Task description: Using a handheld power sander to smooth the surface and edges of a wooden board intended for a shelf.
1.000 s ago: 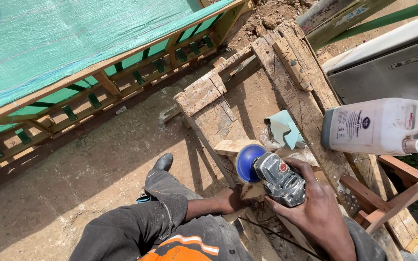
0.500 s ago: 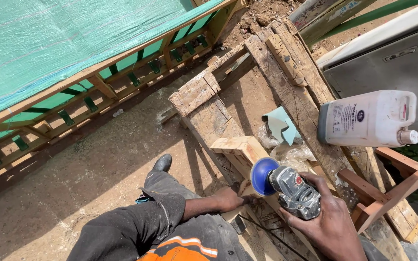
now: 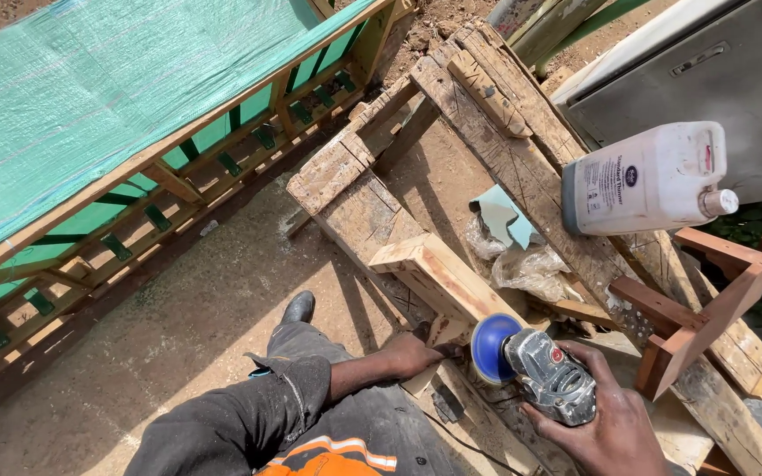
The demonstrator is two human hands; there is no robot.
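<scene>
My right hand (image 3: 606, 421) grips a grey angle grinder (image 3: 547, 375) with a blue sanding disc (image 3: 489, 346), held at the near end of a pale wooden beam (image 3: 438, 277). That beam lies along a rough timber workbench (image 3: 522, 176). My left hand (image 3: 409, 355) rests against the beam's near end from the left, fingers curled on the wood. My dark trouser leg and black shoe (image 3: 298, 308) stretch out over the dirt ground below.
A white plastic jerrycan (image 3: 646, 181) lies on the bench at right, beside crumpled clear plastic (image 3: 526, 267) and a teal sandpaper sheet (image 3: 503, 216). A reddish wooden stool frame (image 3: 707, 300) stands at right. A green-netted wooden frame (image 3: 116, 132) leans at left.
The grinder in my right hand has drawn back toward me along the beam, uncovering more of the wood. The view has shifted so the bench and jerrycan sit higher.
</scene>
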